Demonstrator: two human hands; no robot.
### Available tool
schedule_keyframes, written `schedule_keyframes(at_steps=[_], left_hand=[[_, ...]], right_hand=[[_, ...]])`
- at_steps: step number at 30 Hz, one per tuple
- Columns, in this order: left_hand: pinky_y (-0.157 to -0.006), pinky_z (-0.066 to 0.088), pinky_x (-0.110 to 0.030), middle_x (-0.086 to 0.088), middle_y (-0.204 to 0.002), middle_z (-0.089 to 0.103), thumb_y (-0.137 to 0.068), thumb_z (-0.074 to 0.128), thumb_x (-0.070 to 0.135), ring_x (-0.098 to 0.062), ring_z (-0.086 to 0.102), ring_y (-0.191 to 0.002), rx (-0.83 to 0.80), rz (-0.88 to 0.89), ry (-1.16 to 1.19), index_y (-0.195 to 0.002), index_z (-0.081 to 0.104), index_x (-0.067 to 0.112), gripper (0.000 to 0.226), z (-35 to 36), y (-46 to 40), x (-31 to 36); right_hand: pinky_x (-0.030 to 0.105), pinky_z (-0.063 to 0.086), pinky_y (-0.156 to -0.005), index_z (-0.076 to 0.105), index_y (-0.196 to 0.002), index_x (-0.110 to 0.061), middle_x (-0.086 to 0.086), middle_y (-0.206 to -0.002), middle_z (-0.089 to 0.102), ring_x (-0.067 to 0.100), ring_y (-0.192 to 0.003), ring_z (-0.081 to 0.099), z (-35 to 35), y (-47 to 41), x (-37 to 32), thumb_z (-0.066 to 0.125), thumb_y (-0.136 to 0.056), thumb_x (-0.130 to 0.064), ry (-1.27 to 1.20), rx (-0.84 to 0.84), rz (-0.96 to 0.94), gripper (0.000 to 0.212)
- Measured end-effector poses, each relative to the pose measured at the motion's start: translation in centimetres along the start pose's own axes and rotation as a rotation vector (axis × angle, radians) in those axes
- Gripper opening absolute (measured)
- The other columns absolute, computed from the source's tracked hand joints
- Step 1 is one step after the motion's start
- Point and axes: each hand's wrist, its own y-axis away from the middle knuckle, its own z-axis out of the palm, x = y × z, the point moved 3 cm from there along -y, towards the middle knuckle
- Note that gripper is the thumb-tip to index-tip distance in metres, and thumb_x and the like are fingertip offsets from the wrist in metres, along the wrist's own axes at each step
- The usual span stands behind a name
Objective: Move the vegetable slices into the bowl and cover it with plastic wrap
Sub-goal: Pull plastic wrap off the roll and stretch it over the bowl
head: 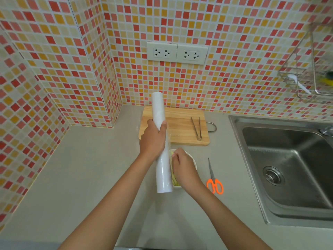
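Your left hand (153,139) has its fingers wrapped round the roll of plastic wrap (161,141), held above the bowl (193,158). Your right hand (182,166) pinches at the film edge over the bowl, where the vegetable slices (174,181) already lie. If the film clings to itself or tears crooked, it won't span the rim; the scissors (214,181) lie just beside on the surface (90,177).

No legible text, label, brand, number or sign appears on any surface — the plastic wrap roll (161,141) is plain white, and the wall sockets (177,53) carry no readable marking.
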Motion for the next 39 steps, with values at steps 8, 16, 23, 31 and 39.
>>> schedule_keyframes(at_steps=[8,16,23,31,39], left_hand=[[-0.068,0.041,-0.036,-0.001,-0.093,0.054,-0.100,0.036,0.050,-0.026,0.052,-0.079,0.004,-0.027,-0.013,-0.119,0.044,0.007,0.048,0.1,-0.2,-0.2],[-0.068,0.039,-0.036,0.000,-0.091,0.052,-0.099,0.034,0.051,-0.026,0.050,-0.077,0.049,-0.030,-0.067,-0.119,0.044,0.007,0.049,-0.2,-0.7,-0.1],[-0.069,0.039,-0.036,0.000,-0.091,0.052,-0.099,0.034,0.052,-0.026,0.050,-0.079,0.039,-0.050,-0.056,-0.119,0.044,0.008,0.050,-0.2,-1.2,-0.1],[-0.059,0.037,-0.031,0.002,-0.089,0.055,-0.099,0.035,0.052,-0.013,0.054,-0.075,-0.079,-0.078,0.133,-0.112,0.047,0.011,0.046,-0.3,-2.3,-0.4],[-0.070,0.044,-0.030,0.002,-0.096,0.061,-0.097,0.043,0.051,-0.016,0.059,-0.086,-0.218,-0.123,0.466,-0.105,0.057,0.019,0.036,-0.5,-2.7,-0.4]], right_hand=[[0.024,0.034,-0.042,0.038,-0.075,-0.010,0.007,-0.063,0.054,0.013,-0.041,0.042,-0.4,-0.6,0.5,0.032,-0.099,-0.004,-0.392,-0.027,0.245,0.025],[0.021,0.028,-0.039,0.050,-0.083,-0.008,0.005,-0.055,0.052,0.012,-0.038,0.040,-0.4,0.1,0.5,0.063,-0.091,-0.021,-0.724,-0.171,0.368,0.020],[0.022,0.032,-0.039,0.051,-0.074,-0.004,0.009,-0.061,0.053,0.014,-0.043,0.044,-1.3,0.4,-0.5,0.053,-0.092,0.000,-0.645,-0.231,0.354,0.018],[0.019,0.025,-0.037,0.039,-0.078,-0.011,0.004,-0.055,0.043,0.010,-0.037,0.035,-0.5,0.5,0.7,0.034,-0.090,0.006,-0.605,0.045,0.305,0.022],[0.024,0.033,-0.042,0.050,-0.083,-0.008,0.008,-0.057,0.051,0.021,-0.043,0.047,-1.7,0.1,2.4,0.043,-0.096,-0.022,-0.918,-0.266,0.334,0.021]])
